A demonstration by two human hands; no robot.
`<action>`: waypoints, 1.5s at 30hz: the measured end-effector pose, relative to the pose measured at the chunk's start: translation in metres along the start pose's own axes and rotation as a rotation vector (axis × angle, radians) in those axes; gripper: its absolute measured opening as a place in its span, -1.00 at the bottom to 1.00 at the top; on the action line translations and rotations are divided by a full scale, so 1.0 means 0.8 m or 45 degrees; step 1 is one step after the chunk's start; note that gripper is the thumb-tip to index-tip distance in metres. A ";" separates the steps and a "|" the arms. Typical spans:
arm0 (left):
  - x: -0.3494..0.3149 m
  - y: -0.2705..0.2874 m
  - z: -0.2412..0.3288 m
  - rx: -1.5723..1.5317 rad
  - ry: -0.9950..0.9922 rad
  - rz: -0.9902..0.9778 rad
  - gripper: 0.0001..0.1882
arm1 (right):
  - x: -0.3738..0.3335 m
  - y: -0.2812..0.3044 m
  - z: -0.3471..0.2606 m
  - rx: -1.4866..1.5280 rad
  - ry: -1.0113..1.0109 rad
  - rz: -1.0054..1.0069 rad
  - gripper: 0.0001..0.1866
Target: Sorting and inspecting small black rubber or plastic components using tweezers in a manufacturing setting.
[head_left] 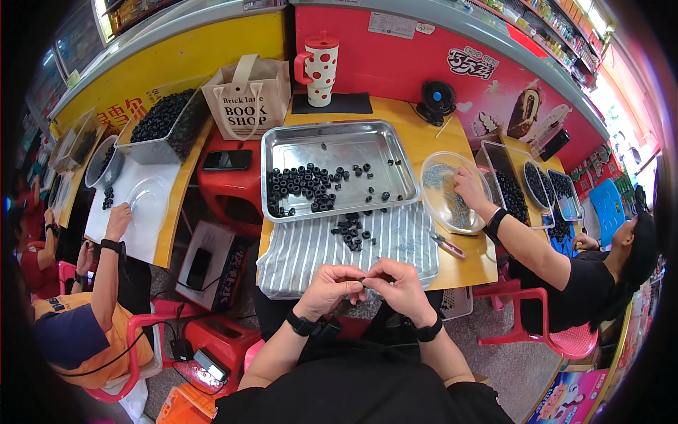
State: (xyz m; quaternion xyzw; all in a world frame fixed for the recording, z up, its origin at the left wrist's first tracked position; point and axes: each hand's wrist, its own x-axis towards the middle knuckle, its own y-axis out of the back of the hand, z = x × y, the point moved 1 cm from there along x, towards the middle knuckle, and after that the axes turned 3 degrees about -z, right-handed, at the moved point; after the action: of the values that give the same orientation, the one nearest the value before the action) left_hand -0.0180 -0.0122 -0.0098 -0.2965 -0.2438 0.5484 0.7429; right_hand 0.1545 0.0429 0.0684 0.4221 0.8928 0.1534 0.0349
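Nearest the camera, the person's left hand (330, 286) and right hand (401, 285) meet at the front edge of the yellow wooden counter (413, 138), fingertips pressed together around a small dark piece (361, 280) that is too small to make out clearly. Both grips are pinched tight on it, knuckles curled inward, and each wrist wears a black band.

Just beyond the hands lies a grey-and-white striped cloth (311, 251), draped over the counter's near edge. On it sits a loose cluster of small black rubber rings (352, 232), a few scattered apart from the heap. At the cloth's right edge rests a small pair of pink-handled pliers (446, 244).

Behind the cloth stands a shallow rectangular steel tray (339, 145), holding more of the black rings, packed mostly toward its left side with stragglers to the right.

To the right of the tray, another person's hand (470, 188) rests on a round clear plastic bowl (441, 187).

Farther back, a white mug with red dots and a red lid (319, 69) stands on a black mat (332, 104), a small black fan (436, 101) to its right. A beige canvas tote bag (248, 99) sits to the left, beside a clear plastic bin of black rings (164, 120).
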 end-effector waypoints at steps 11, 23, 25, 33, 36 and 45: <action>0.002 0.003 -0.013 -0.157 0.024 0.077 -0.79 | -0.009 -0.029 0.003 -0.378 0.409 0.414 -0.88; 0.006 0.003 -0.012 -0.268 0.006 0.035 -0.76 | -0.012 -0.009 0.014 -0.452 0.476 0.473 -0.87; 0.006 0.009 -0.011 -0.413 -0.072 0.051 -0.77 | -0.009 0.004 0.007 -0.381 0.209 0.601 -0.89; 0.017 0.013 -0.016 -0.251 -0.074 0.030 -0.75 | -0.004 0.014 0.041 -0.754 0.193 0.342 -0.82; 0.019 0.017 -0.014 -0.318 -0.098 0.077 -0.75 | 0.002 0.008 0.038 -1.015 0.224 0.294 -0.83; 0.021 0.017 -0.015 -0.275 -0.053 0.056 -0.72 | 0.001 0.005 0.051 -0.497 0.113 0.191 -0.87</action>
State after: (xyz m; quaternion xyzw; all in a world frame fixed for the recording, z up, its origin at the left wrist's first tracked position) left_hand -0.0145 0.0053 -0.0272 -0.3686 -0.3103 0.5412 0.6892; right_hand 0.1647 0.0559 0.0306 0.4656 0.8129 0.3439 0.0651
